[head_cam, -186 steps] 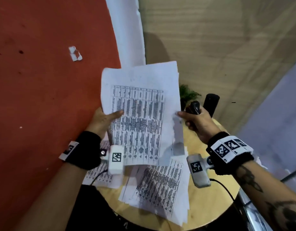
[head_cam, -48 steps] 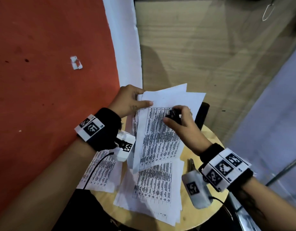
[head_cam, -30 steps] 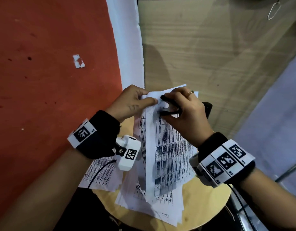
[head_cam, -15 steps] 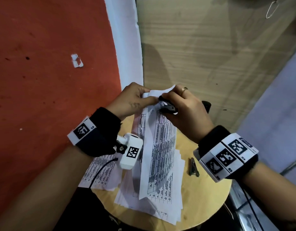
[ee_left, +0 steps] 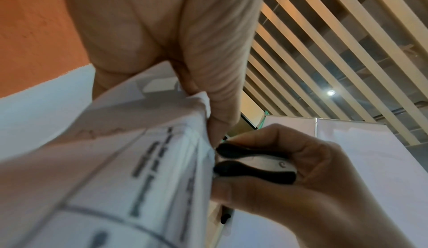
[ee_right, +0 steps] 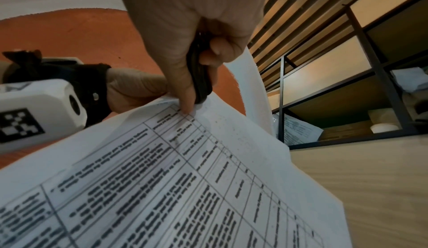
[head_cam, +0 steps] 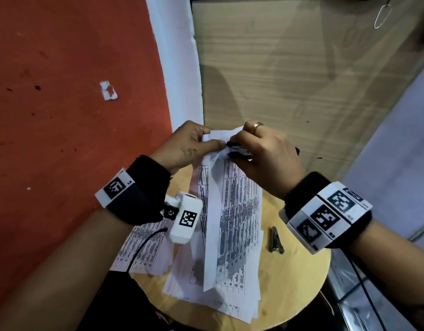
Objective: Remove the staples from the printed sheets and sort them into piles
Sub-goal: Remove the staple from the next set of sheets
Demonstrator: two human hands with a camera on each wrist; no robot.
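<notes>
Stapled sheets [head_cam: 232, 211] need the left hand's [head_cam: 187, 146] fingers [head_cam: 212, 145] pinching their corner firmly while the right hand [head_cam: 265, 154] squeezes the staple remover [ee_left: 252, 166] squarely.

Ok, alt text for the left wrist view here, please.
A left hand pinches the top corner of printed sheets while a right hand squeezes a black staple remover against that corner. Slatted ceiling behind.

Thin white printed paper sheets [head_cam: 232, 211] — matt, creased; black glossy plastic staple remover with bright metal plate [ee_left: 254, 164]; round pale wooden table [head_cam: 294, 278] — smooth; rough matt orange-red wall [head_cam: 63, 91].
</notes>
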